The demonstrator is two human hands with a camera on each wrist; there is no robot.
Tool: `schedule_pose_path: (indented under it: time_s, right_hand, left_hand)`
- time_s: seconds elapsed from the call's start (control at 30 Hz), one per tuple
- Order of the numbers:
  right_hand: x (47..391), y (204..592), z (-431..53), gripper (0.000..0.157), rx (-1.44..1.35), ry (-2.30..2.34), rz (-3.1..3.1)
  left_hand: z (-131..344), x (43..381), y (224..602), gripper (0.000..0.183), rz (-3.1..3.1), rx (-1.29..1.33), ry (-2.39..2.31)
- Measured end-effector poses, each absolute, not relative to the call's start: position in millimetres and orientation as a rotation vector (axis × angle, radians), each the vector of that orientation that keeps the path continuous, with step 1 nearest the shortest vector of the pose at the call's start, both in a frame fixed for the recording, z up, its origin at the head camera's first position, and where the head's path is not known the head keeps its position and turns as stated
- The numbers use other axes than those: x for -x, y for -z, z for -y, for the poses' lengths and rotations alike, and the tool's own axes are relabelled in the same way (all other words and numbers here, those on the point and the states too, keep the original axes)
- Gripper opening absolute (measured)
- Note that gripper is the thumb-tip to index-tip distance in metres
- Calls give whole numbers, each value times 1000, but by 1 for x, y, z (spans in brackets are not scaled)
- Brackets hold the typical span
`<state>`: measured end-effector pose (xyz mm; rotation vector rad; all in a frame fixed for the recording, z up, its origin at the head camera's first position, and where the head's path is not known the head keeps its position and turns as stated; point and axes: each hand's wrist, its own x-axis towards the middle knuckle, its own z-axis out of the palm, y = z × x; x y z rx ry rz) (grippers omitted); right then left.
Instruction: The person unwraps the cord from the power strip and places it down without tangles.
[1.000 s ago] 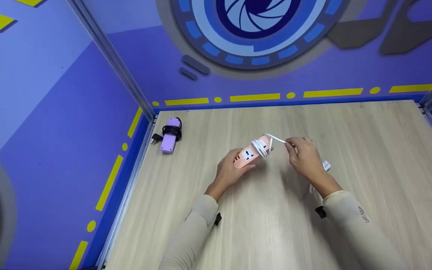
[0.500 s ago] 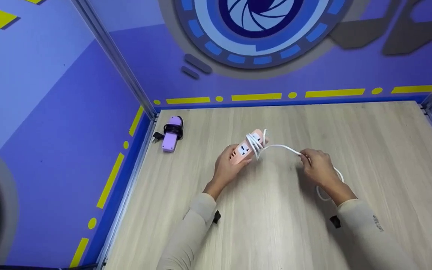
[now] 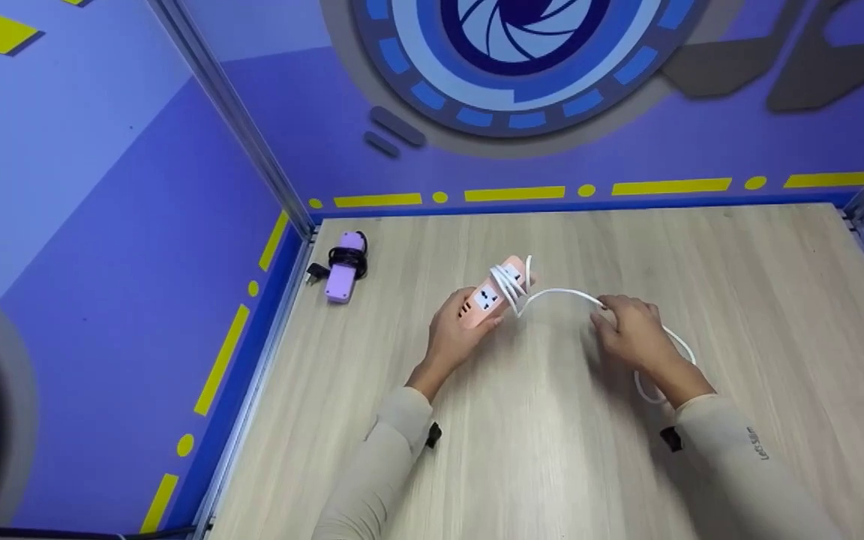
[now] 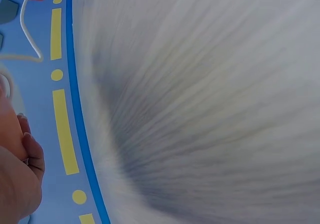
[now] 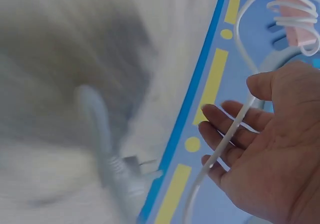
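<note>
My left hand point(image 3: 456, 330) grips the lower end of a pink power strip point(image 3: 469, 316), which is tilted with its sockets facing up. Several turns of its white cord point(image 3: 563, 291) wrap the strip's upper half. From there the cord arcs across to my right hand point(image 3: 634, 330). In the right wrist view that cord point(image 5: 227, 136) runs over the loosely bent fingers, and the thumb point(image 5: 262, 85) stands apart from them. Its blurred plug point(image 5: 131, 176) hangs below. Only part of the left hand point(image 4: 20, 184) shows at the edge of the left wrist view.
A purple power strip point(image 3: 340, 283), wrapped in its black cord point(image 3: 347, 259), lies at the table's far left corner. Its black plug point(image 3: 316, 273) is close to the left wall. Printed blue panels point(image 3: 252, 172) bound the wooden table point(image 3: 522, 450) at the back and sides.
My right hand has moved right, drawing out more cord, and its thumb has parted from the fingers. The cord's pulled loop has slackened. My left hand keeps hold of the pink power strip.
</note>
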<state>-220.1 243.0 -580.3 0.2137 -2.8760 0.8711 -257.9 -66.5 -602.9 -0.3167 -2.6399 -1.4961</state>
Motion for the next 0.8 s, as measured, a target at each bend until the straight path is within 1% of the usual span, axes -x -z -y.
schedule_pose_path:
  time_s: [0.17,0.3,0.53,0.67,0.8]
  right_hand:
    - [224,574,-229,52,-278,-830,2787]
    - [227,568,-213,53,-349,-810,2760]
    - [231,572,-189,43,-599,-775,2798]
    - [231,579,-184,31,-698,-826,2792]
    - [229,582,-186,19,-712,-884,2714]
  left_hand:
    - [64,257,605,64,2636,335,1520]
    - [60,256,605,63,2634,345,1531]
    - [53,255,608,58,2629,352,1520]
    - [52,255,609,57,2632,351,1519]
    - [53,256,609,59,2648,358,1484]
